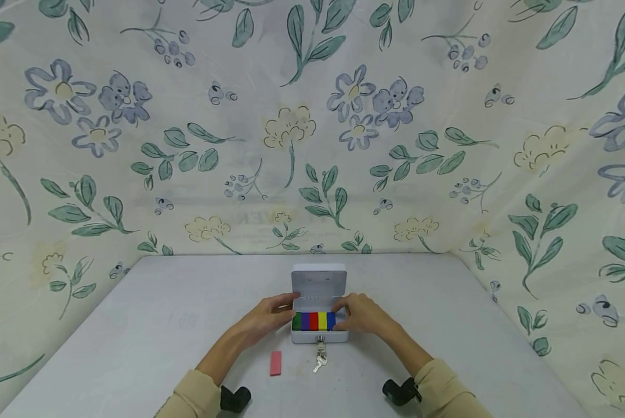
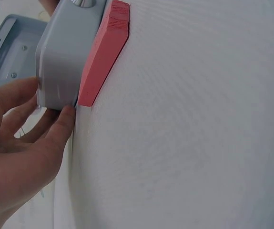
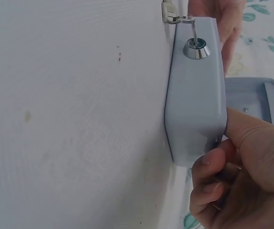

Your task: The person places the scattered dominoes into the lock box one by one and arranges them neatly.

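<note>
A small grey-white cash box (image 1: pixel 320 337) stands on the table with its lid (image 1: pixel 319 281) raised at the back. Inside lies a row of blocks (image 1: pixel 314 321): green, purple, red, yellow and blue. My left hand (image 1: pixel 270 310) touches the left end of the box with loosely stretched fingers. The thumb and forefinger of my right hand (image 1: pixel 361 313) reach over the right rim and pinch the end of the blue block (image 1: pixel 331 321); their tips are partly hidden by the wall in the right wrist view. Its other fingers (image 3: pixel 208 162) curl outside the box.
A pinkish-red block (image 1: pixel 275 363) lies flat on the white table (image 1: pixel 187 325), in front of the box at the left. Keys (image 1: pixel 320 361) hang from the front lock (image 3: pixel 196 48) onto the table. Flowered cloth (image 1: pixel 317 145) rises behind and at both sides.
</note>
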{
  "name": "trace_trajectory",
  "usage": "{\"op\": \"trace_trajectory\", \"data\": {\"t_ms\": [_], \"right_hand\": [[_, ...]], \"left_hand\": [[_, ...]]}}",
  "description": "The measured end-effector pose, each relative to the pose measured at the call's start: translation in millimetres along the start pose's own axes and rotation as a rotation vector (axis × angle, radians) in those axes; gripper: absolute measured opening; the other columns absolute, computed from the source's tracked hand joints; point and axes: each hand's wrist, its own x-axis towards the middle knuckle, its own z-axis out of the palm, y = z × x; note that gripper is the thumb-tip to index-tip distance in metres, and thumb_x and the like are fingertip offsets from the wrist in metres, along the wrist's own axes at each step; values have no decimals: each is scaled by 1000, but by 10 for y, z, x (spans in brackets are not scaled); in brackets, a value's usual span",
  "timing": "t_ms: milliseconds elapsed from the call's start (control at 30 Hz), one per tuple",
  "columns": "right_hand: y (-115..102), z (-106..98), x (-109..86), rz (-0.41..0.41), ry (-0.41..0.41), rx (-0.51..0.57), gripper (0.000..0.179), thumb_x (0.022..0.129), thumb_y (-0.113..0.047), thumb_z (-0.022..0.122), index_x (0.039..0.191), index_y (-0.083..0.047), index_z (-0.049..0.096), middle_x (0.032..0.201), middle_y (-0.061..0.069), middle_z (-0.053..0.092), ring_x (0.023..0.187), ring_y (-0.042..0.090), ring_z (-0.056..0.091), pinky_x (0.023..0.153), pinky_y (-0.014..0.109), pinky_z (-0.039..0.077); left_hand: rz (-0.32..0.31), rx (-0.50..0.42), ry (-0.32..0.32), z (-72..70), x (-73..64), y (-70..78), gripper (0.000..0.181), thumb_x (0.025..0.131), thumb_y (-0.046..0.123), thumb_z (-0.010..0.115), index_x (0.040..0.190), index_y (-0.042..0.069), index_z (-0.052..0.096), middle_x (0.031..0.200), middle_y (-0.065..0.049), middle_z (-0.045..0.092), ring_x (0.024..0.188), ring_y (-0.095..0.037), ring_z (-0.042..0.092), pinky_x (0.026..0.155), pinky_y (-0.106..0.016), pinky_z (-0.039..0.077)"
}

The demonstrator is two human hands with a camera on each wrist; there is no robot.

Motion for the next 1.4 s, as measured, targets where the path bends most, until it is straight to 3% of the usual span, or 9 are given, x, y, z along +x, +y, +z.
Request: {"op": "trace_trajectory", "data": {"t_ms": [967,1100,1233,1300,1400], "right_hand": [[-8,20,10,-7,-2,-5,38,77,-23,83,111,-10,75,64,-4,39,58,11,39,50,20,27],[-16,17,6,-13,-3,1,37,76,-22,84,111,-10,75,71,-1,53,64,13,42,52,21,29],[-17,16,3,-15,-4,6,37,77,-23,83,110,-10,75,94,6,69,70,15,46,56,22,32],[-12,19,-1,-9,-4,16,37,78,-25,83,111,-11,75,92,5,70,69,14,47,55,22,34],[0,20,-9,2,-2,26,39,80,-29,81,114,-12,73,74,0,61,64,12,47,53,20,34]], "left_hand": [[-1,6,11,23,-27,55,56,96,19,62,148,17,44,156,-16,38,142,-40,38,112,-53,39],[-2,6,3,14,-18,43,55,96,19,62,148,18,44,157,-15,37,142,-40,38,113,-53,39],[0,13,-4,3,-5,29,56,96,21,62,149,18,44,157,-15,36,143,-40,36,113,-54,37],[0,14,-7,-1,-1,20,56,96,21,62,149,18,43,157,-15,36,143,-40,36,113,-54,38],[-2,14,-5,-2,-5,22,55,96,21,62,149,18,44,157,-15,36,142,-41,36,113,-54,38]]}}
